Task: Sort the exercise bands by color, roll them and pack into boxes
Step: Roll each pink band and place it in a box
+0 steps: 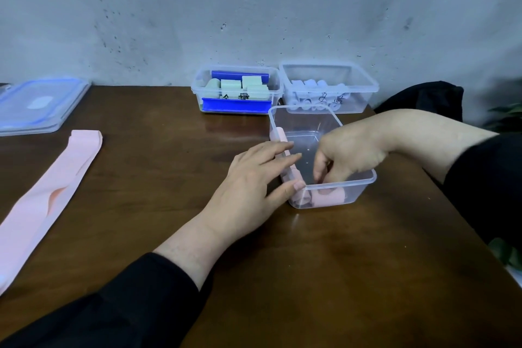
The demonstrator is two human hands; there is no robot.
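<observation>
near the middle of the dark brown wooden table [141, 178], a clear rectangular plastic box [364, 178] is being steadied so that it is not sliding while it is being packed. the left hand [254, 186] is being laid flat against the box's left wall, its fingers [279, 150] spread and stretched over the rim, the thumb pressed at the near left corner. the right hand [347, 158] is being dipped into the box from the right, wrist bent downward, its fingertips [320, 171] bunched together and apparently pressing a rolled pale pink band [329, 196] into place along the near wall; whether the roll is being pinched cannot be told. another pink roll [282, 138] is being kept along the left wall. farther back, a clear box of pale green rolls [237, 90] and a clear box of white rolls [327, 90] are being kept apart by colour. at the far left, an unrolled flat pink band [50, 192] is lying, judged to be waiting for rolling.
</observation>
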